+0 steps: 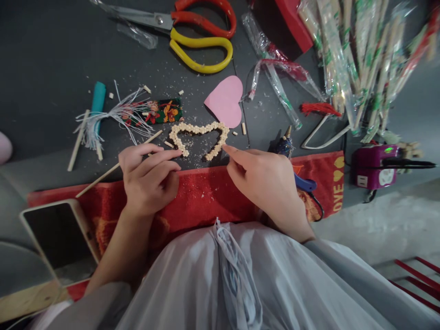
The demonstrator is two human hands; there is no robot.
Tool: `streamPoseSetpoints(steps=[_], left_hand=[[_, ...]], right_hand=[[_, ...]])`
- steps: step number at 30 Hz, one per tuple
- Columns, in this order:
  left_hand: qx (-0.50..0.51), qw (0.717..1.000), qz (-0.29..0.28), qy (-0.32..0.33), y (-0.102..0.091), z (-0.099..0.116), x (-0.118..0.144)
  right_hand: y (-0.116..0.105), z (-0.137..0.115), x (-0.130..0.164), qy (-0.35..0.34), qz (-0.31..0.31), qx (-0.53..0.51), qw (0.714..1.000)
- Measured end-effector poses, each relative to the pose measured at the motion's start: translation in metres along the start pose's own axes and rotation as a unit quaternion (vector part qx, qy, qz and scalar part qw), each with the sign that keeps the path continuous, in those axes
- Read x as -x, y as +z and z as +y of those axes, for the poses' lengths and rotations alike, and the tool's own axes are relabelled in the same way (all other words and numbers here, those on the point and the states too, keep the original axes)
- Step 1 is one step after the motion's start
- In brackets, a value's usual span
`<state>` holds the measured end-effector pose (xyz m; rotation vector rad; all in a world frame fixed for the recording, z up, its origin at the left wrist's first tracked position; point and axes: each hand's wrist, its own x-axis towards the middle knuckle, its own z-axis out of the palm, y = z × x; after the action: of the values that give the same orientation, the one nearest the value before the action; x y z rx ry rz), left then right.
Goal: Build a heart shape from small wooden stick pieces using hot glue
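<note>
Cream-white heart outline of small stick pieces (198, 137) on a dark grey table (44, 55). Pink paper heart (225, 101). Scissors (192, 32): one red handle, one yellow. Red towel (202, 192) with yellow lettering and hearts. Black fabric strip (161, 111) printed with red and orange flowers. Teal tube (98, 98). Magenta device (374, 169) with green light. Pale grey garment (223, 279).
</note>
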<state>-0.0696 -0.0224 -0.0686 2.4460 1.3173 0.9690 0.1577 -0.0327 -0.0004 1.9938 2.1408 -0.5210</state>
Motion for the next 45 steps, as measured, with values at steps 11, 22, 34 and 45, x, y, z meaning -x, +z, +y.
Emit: streamPoseSetpoints(steps=[11, 22, 34, 45], left_hand=[[-0.001, 0.998, -0.036, -0.042, -0.0028, 0.0012, 0.0009], [0.019, 0.999, -0.011, -0.023, 0.0001, 0.0002, 0.0007], [0.014, 0.998, -0.033, -0.047, -0.0016, 0.0002, 0.0015], [0.005, 1.0, -0.012, -0.012, -0.0003, -0.0002, 0.0005]], right_hand=[[-0.0005, 0.0004, -0.0006, 0.002, -0.009, 0.002, 1.0], [-0.0005, 0.0, -0.001, 0.003, -0.01, 0.002, 1.0], [-0.0005, 0.0004, -0.0002, 0.0, -0.008, 0.013, 1.0], [0.0003, 0.0002, -0.0004, 0.001, -0.012, 0.016, 1.0]])
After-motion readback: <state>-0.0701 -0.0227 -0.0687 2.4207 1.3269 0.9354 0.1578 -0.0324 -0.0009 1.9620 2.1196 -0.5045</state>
